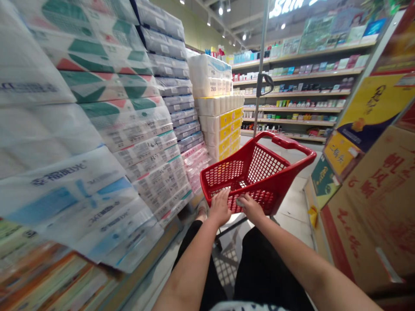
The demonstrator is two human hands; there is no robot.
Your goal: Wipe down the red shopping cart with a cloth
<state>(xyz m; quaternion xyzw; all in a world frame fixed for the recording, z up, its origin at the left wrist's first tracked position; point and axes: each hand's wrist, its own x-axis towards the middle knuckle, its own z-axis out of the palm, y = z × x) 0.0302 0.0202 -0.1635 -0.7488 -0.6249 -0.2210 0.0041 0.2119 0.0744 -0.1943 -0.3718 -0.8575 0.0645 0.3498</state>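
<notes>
Supermarket aisle (293,201) under ceiling spotlights, as I watch it through the head camera. Left of a red plastic wheeled shopping basket (259,172), tall stacks of plastic-wrapped toilet paper bales (129,142) rise; right of it stand brown cardboard cartons printed in red (363,207); beyond it run long shelves of boxed goods (298,93). A slim metal pole (262,52) rises behind the basket. The person's left hand (220,207) closes on the basket's near rim (205,188), fingers curled down over the red mesh. The right hand (251,208) grips the same rim just beside it, equally closed. Bare forearms reach forward above black shorts (266,268).
</notes>
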